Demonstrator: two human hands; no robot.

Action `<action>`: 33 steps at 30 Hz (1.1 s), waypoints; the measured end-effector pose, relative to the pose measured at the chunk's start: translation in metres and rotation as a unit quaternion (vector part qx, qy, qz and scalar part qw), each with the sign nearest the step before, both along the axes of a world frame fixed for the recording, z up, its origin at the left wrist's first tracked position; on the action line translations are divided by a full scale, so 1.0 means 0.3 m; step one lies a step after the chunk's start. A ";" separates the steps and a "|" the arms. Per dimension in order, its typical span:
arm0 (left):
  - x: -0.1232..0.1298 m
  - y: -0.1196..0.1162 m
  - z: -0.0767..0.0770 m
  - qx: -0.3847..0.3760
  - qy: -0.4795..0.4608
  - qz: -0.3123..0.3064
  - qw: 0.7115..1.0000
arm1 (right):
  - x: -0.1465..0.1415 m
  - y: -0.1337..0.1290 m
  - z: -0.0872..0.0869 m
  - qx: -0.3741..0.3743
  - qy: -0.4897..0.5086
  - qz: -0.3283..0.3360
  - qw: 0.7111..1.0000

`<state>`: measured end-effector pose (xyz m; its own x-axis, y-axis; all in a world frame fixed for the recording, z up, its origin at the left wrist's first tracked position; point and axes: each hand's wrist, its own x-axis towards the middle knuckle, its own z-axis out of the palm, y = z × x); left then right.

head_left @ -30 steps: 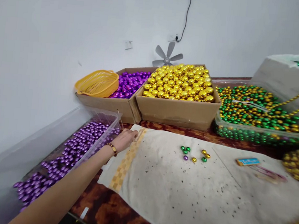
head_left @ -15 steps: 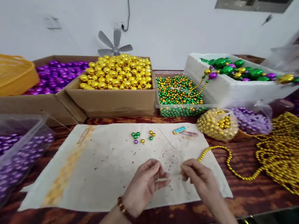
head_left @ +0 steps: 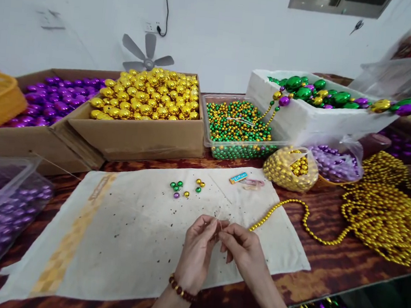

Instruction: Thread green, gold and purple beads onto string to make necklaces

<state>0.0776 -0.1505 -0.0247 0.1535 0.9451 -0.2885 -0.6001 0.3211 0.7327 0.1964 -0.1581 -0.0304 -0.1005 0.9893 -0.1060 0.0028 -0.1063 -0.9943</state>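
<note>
My left hand, with a dark beaded bracelet at the wrist, is pinched closed over the white cloth. My right hand meets it, thumb and fingertips together. A fine pale thread shows between the two sets of fingertips; its ends cannot be made out. A strand of gold beads runs up to my right hand and goes out of sight behind it. Several loose green, gold and purple beads lie on the cloth beyond my hands, near a small blue-and-orange packet.
At the back stand a carton of gold beads, a clear tub of small beads and a white foam box. Gold strands are heaped at right. A clear container of purple beads sits at left. The table edge is near my wrists.
My right hand has moved left to meet my left hand, fingertips now together. The near end of the gold bead strand has shifted left with it. The view has turned slightly right.
</note>
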 end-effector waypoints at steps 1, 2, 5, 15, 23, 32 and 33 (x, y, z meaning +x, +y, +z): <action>0.003 -0.002 0.001 0.000 -0.005 -0.006 1.000 | -0.008 -0.001 -0.003 -0.003 0.008 -0.002 1.000; 0.005 -0.004 0.003 -0.002 -0.010 -0.010 1.000 | -0.015 -0.001 -0.005 -0.005 0.015 -0.005 1.000; 0.004 -0.009 0.002 -0.005 -0.017 -0.010 1.000 | -0.025 -0.004 -0.010 -0.009 0.025 -0.012 1.000; 0.011 -0.030 -0.002 0.000 0.043 0.001 0.999 | -0.027 -0.023 -0.027 0.000 -0.046 0.026 0.999; -0.060 0.053 0.001 0.079 0.238 -0.138 0.958 | 0.140 0.024 0.102 0.153 -0.179 0.042 0.971; -0.002 0.135 0.020 0.122 0.246 -0.252 0.928 | 0.230 0.104 0.098 0.235 -0.367 0.144 0.889; -0.007 0.145 0.018 0.129 0.260 -0.268 0.919 | 0.252 0.104 0.097 0.227 -0.370 0.138 0.890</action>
